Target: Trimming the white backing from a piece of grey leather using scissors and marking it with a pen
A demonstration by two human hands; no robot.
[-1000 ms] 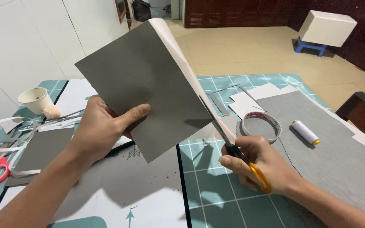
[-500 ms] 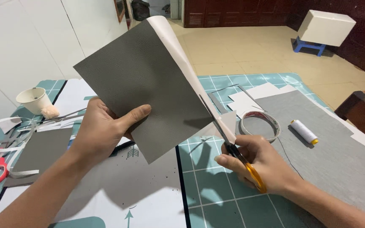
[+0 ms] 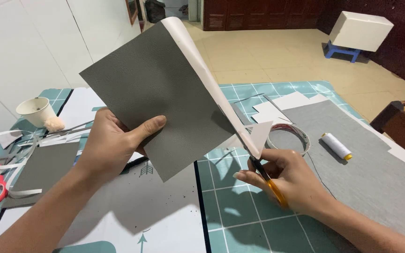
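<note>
Holding grey sheet [image 3: 165, 98] up w/ left hand [image 3: 113, 147], right hand [image 3: 289, 180] gripping scissors [image 3: 266, 180].

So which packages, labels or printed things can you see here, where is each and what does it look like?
White box: far right, on a small blue stool, rectangular, plain.
Paper cup: left on the mat, white, round.
Cutting mat: under both hands, teal with a white printed grid and arrows.
No screens or signs.
</note>
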